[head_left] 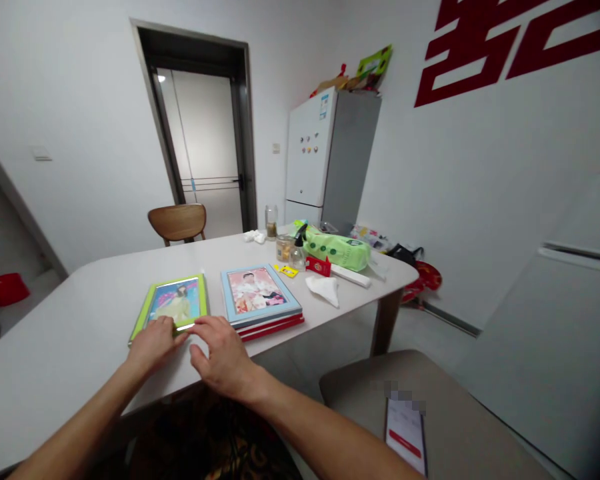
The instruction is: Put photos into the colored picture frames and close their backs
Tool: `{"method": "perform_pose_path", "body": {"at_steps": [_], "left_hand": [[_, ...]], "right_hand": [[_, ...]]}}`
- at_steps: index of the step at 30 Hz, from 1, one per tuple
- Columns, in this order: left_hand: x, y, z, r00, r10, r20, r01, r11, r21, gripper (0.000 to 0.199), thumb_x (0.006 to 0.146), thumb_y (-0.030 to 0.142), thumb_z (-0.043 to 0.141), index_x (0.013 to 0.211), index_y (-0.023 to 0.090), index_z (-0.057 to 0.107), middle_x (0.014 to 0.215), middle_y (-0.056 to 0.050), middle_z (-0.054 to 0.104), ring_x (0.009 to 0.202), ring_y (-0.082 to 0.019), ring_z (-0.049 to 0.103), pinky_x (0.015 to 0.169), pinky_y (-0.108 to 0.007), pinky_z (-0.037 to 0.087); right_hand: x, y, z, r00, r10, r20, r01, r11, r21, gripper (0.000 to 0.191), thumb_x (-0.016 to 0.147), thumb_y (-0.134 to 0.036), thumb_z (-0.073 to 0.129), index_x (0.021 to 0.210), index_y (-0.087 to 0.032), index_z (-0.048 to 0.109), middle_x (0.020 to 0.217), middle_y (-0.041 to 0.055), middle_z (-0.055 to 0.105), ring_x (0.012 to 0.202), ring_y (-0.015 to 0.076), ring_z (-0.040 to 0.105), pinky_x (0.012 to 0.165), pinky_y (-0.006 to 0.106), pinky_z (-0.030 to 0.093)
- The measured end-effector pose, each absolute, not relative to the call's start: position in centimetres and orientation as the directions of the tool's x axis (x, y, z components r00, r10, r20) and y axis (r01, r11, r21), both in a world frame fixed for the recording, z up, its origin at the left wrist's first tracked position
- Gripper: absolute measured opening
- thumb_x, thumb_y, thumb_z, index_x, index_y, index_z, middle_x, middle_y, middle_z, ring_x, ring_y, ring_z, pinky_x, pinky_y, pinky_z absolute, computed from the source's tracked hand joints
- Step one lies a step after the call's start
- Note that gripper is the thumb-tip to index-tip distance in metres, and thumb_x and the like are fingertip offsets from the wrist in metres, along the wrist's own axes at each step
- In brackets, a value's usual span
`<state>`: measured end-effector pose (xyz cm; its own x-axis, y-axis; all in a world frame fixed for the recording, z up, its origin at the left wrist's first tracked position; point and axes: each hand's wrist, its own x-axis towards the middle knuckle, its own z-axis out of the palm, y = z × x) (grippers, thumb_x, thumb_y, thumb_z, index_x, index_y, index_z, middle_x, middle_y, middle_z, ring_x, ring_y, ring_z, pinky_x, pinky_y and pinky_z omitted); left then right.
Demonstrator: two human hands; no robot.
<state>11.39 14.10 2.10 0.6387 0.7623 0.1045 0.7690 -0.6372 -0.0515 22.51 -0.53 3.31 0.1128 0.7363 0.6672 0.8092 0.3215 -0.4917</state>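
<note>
A photo album [203, 293] with a lime-green border and a picture of a person in a pale dress lies flat on the white table, near its front edge. My left hand [155, 343] grips the album's near edge, fingers on top of the cover and thumb stretched along the front. At the near right corner, the fingertips of my right hand [225, 353] touch the edge, thumb held apart from the fingers. Just to the right rests a light-blue photo album [260, 293], stacked on red-edged albums [275, 327]. The hands cover part of the green album's front.
On the table [100, 287] at the right stand a green tissue pack [337, 250], a spray bottle [298, 253], a jar [283, 248], a glass [271, 223] and a crumpled tissue [324, 289]. A phone [405, 433] lies on the near chair [365, 373]. Beyond the table is a wooden chair [177, 221].
</note>
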Motion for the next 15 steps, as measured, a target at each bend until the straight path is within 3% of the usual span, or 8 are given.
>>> {"method": "perform_pose_path", "body": {"at_steps": [2, 5, 8, 9, 11, 15], "left_hand": [[9.4, 11.3, 2.3, 0.64, 0.756, 0.137, 0.768, -0.635, -0.083, 0.028, 0.077, 0.036, 0.041, 0.091, 0.013, 0.05, 0.097, -0.013, 0.055, 0.092, -0.026, 0.05, 0.074, -0.034, 0.038], [6.8, 6.9, 2.1, 0.613, 0.781, 0.12, 0.789, -0.613, -0.038, 0.032, 0.071, 0.035, 0.049, 0.094, 0.013, 0.051, 0.098, -0.012, 0.055, 0.093, -0.026, 0.05, 0.077, -0.036, 0.038], [6.1, 3.7, 1.2, 0.673, 0.721, 0.163, 0.722, -0.689, 0.063, 0.052, 0.059, 0.027, 0.06, 0.107, 0.014, 0.046, 0.12, -0.012, 0.045, 0.11, -0.026, 0.038, 0.092, -0.036, 0.027], [6.3, 3.1, 1.0, 0.69, 0.702, 0.176, 0.698, -0.71, 0.093, 0.048, 0.059, 0.021, 0.057, 0.106, 0.014, 0.048, 0.121, -0.01, 0.044, 0.112, -0.024, 0.037, 0.094, -0.034, 0.026], [6.9, 2.6, 0.8, 0.709, 0.675, 0.202, 0.661, -0.737, 0.143, 0.036, 0.065, 0.012, 0.047, 0.1, 0.015, 0.051, 0.114, -0.008, 0.05, 0.106, -0.02, 0.042, 0.091, -0.03, 0.029], [6.9, 2.8, 3.1, 0.616, 0.733, 0.29, 0.665, -0.68, 0.308, 0.029, 0.065, 0.014, 0.046, 0.094, 0.018, 0.052, 0.094, -0.005, 0.058, 0.088, -0.02, 0.052, 0.078, -0.028, 0.039]], "right_hand": [[22.4, -0.6, 2.7, 0.151, 0.733, 0.664, 0.775, 0.328, -0.539, 0.028, 0.071, -0.019, 0.047, 0.098, -0.018, 0.057, 0.102, 0.0074, 0.056, 0.098, 0.0174, 0.047, 0.087, 0.033, 0.037], [22.1, -0.6, 1.6, 0.174, 0.756, 0.631, 0.716, 0.343, -0.608, 0.029, 0.07, -0.016, 0.047, 0.098, -0.019, 0.058, 0.104, 0.0082, 0.056, 0.098, 0.0182, 0.048, 0.088, 0.036, 0.037], [22.0, -0.4, 0.8, 0.2, 0.778, 0.596, 0.658, 0.345, -0.67, 0.027, 0.071, -0.019, 0.046, 0.095, -0.02, 0.059, 0.105, 0.0083, 0.057, 0.1, 0.0194, 0.048, 0.091, 0.038, 0.036], [21.9, -0.4, 0.7, 0.208, 0.785, 0.584, 0.641, 0.342, -0.688, 0.027, 0.071, -0.02, 0.046, 0.095, -0.02, 0.059, 0.105, 0.0082, 0.057, 0.101, 0.0198, 0.048, 0.092, 0.038, 0.035], [21.9, -0.4, 0.6, 0.227, 0.802, 0.552, 0.614, 0.322, -0.72, 0.027, 0.071, -0.023, 0.048, 0.095, -0.022, 0.06, 0.106, 0.0074, 0.057, 0.103, 0.0207, 0.048, 0.093, 0.039, 0.034], [22.1, -0.5, 1.3, 0.277, 0.821, 0.499, 0.603, 0.256, -0.756, 0.03, 0.07, -0.03, 0.049, 0.097, -0.022, 0.059, 0.108, 0.0066, 0.057, 0.105, 0.0219, 0.047, 0.094, 0.039, 0.033]]}}
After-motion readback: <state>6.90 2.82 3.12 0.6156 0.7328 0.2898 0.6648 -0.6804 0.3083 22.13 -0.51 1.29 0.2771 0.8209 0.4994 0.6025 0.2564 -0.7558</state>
